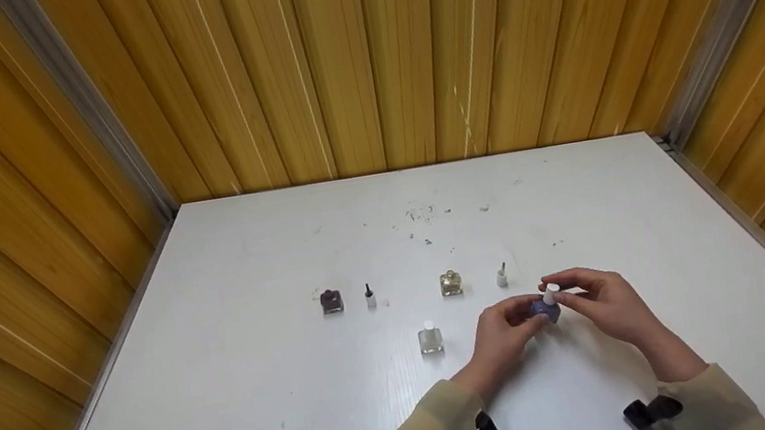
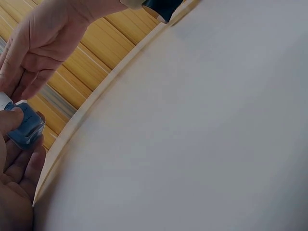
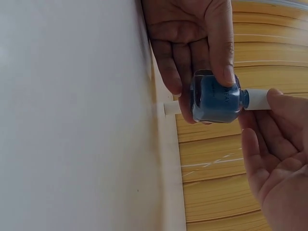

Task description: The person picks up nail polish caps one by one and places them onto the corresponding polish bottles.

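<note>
Over the right front of the table, my left hand (image 1: 501, 340) holds a blue nail polish bottle (image 3: 216, 100) by its glass body, thumb on one face and fingers behind. My right hand (image 1: 610, 304) pinches the bottle's white cap (image 3: 257, 99) between thumb and fingers. A bit of blue neck shows between cap and glass in the right wrist view. Left of my hands stands a clear nail polish bottle (image 1: 431, 341) with its white cap on. Behind it is an uncapped gold glitter bottle (image 1: 450, 284), with a white brush cap (image 1: 502, 276) standing bristles up to its right.
Farther left, an uncapped dark purple bottle (image 1: 332, 301) stands beside another upturned brush cap (image 1: 370, 297). Small dark specks (image 1: 420, 214) dot the back of the white table (image 1: 246, 266). Wood-panelled walls (image 1: 344, 61) close off the back and sides.
</note>
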Action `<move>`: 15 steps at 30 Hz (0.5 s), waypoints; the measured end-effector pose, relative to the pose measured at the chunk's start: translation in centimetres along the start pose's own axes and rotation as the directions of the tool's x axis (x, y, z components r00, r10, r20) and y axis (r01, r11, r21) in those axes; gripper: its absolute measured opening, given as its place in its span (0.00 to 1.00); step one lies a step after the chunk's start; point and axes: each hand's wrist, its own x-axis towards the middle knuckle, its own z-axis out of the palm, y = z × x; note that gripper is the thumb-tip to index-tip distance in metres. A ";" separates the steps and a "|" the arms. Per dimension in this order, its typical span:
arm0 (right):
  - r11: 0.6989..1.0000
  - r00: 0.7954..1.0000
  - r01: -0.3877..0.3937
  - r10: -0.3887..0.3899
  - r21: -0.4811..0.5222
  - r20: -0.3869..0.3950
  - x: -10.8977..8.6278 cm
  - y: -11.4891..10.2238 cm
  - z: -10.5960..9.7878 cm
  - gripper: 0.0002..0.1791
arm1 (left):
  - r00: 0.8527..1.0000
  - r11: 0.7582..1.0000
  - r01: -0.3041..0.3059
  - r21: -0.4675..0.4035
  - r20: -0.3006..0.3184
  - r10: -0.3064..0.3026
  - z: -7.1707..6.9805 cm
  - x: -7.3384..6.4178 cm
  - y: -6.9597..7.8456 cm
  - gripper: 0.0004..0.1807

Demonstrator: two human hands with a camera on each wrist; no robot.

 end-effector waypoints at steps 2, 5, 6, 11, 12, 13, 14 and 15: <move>1.000 1.000 -0.023 0.023 -0.016 -0.021 0.0 0.1 0.1 0.12 | 1.000 1.000 -0.005 0.004 0.004 0.005 0.0 0.0 0.1 0.14; 0.997 0.997 -0.069 0.067 -0.030 -0.046 0.1 0.1 0.3 0.10 | 1.000 1.000 -0.011 -0.002 0.011 0.011 0.0 -0.1 0.0 0.15; 0.997 0.996 -0.080 0.079 -0.023 -0.051 0.1 0.1 0.3 0.10 | 1.000 1.000 -0.011 -0.007 0.012 0.011 0.0 -0.1 0.0 0.15; 0.994 0.993 -0.107 0.107 0.008 -0.053 0.2 0.1 0.3 0.12 | 1.000 1.000 -0.009 -0.014 0.015 0.009 0.1 0.0 0.0 0.15; 0.994 0.993 -0.105 0.106 0.007 -0.050 0.1 0.1 0.3 0.13 | 1.000 1.000 -0.006 -0.013 0.014 0.006 0.1 0.0 0.0 0.14; 0.995 0.994 -0.101 0.101 0.004 -0.048 0.1 0.1 0.3 0.13 | 1.000 1.000 -0.003 -0.010 0.011 0.003 0.1 0.0 0.1 0.14; 0.996 0.995 -0.093 0.093 0.003 -0.044 0.1 0.1 0.2 0.14 | 1.000 1.000 0.000 -0.006 0.010 0.000 0.1 0.0 0.1 0.14; 0.997 0.996 -0.080 0.080 0.006 -0.041 0.0 0.1 0.1 0.15 | 1.000 1.000 0.003 -0.003 0.009 -0.003 0.1 0.0 0.1 0.14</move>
